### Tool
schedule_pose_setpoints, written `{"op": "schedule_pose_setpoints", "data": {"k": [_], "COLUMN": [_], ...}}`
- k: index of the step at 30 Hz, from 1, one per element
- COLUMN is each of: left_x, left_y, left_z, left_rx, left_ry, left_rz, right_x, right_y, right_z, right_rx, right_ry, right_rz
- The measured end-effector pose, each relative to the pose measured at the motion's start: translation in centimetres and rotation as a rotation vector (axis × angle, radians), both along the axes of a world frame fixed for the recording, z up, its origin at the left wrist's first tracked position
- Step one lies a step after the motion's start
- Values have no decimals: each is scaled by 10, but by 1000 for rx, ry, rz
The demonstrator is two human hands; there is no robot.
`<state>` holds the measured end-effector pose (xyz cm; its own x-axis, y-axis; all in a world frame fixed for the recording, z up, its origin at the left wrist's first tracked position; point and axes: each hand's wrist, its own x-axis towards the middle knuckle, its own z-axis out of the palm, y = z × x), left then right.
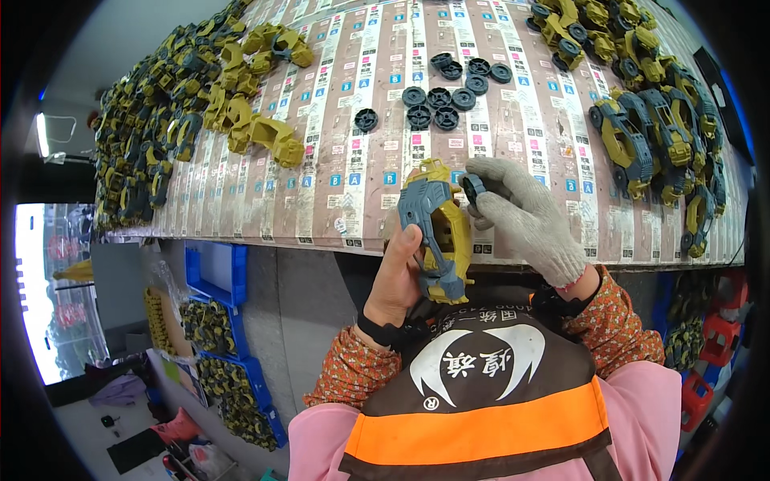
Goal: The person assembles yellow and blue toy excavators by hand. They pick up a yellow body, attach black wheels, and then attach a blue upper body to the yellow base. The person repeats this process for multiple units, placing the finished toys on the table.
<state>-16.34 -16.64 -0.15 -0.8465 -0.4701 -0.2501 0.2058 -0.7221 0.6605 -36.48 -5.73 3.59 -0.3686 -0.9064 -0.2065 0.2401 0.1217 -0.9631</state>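
Observation:
My bare left hand (395,276) grips a yellow and grey-blue toy car body (435,232), held upright over the table's near edge. In my gloved right hand (525,220) a small black toy wheel (473,189) is pinched between thumb and fingers, close to the upper right side of the car body. Whether the wheel touches the body I cannot tell. Beyond my hands, several loose black wheels (439,98) lie on the table, one of them (366,120) a little apart on the left.
A patterned sheet covers the table (337,168). Yellow car bodies (273,140) lie to the left beside a large heap of yellow-grey ones (152,120). More car bodies with wheels (630,144) are piled at right. Blue crates (216,272) and red stools (696,401) stand below.

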Motion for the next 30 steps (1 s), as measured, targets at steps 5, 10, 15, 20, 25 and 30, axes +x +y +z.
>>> {"op": "schedule_pose_setpoints", "data": {"k": [5, 10, 15, 20, 25, 30], "left_x": [-8, -19, -24, -21, -16, -8], "left_y": [10, 13, 18, 23, 26, 29], "left_z": [12, 17, 17, 14, 6, 1], "left_rx": [-76, -357, -604, -691, -814, -981], "left_ry": [-30, -55, -110, -111, -132, -233], "left_rz": [-4, 13, -7, -16, -8, -23], "right_x": [2, 4, 8, 14, 17, 20], "right_y": [2, 8, 16, 25, 29, 27], "right_z": [3, 10, -1, 11, 12, 26], "right_rx": [-26, 19, 49, -25, -50, 106], "right_ry": [-20, -63, 334, 708, 861, 853], "right_rz": [-21, -68, -87, -43, -1, 56]}}
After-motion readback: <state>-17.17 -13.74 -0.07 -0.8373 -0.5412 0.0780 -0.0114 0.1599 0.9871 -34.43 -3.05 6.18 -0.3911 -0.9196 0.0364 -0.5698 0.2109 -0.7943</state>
